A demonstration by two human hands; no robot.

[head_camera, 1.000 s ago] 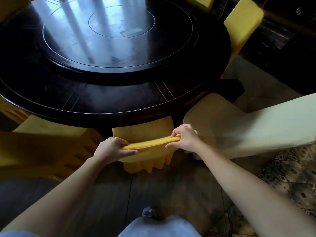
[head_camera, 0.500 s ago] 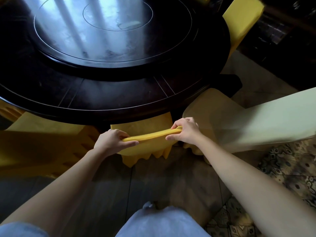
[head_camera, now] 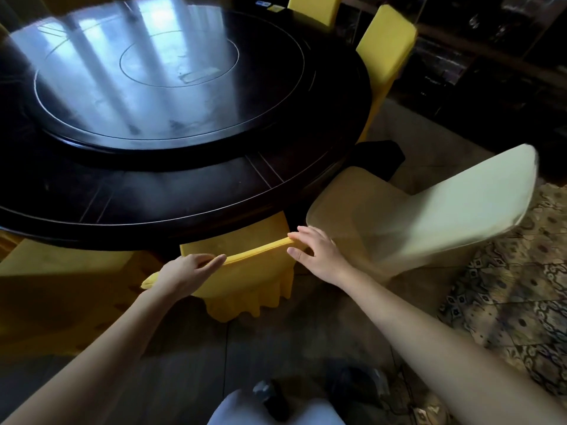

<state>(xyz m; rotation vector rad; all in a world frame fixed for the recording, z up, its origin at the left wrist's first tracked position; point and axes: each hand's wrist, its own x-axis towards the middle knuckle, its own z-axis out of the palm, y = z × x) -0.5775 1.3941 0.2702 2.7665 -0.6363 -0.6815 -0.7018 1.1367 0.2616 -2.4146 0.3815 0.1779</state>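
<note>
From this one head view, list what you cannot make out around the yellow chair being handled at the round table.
Head view only:
- Yellow chair: seat and legs hidden by the round table and its own skirted cover.
- Left hand, right hand: palms face away, so contact under them is unseen.
- Cream chair: motion-blurred.
- Small items at the far rim: too small, cut by the top edge.

Dark plank floor (head_camera: 260,342) is carrying a round dark wooden table (head_camera: 153,216). A yellow fabric-covered chair (head_camera: 254,271) is standing at the table's near edge. A cream fabric-covered chair (head_camera: 429,216) is standing right of the table, and a patterned beige rug (head_camera: 506,302) is lying farther right.
</note>
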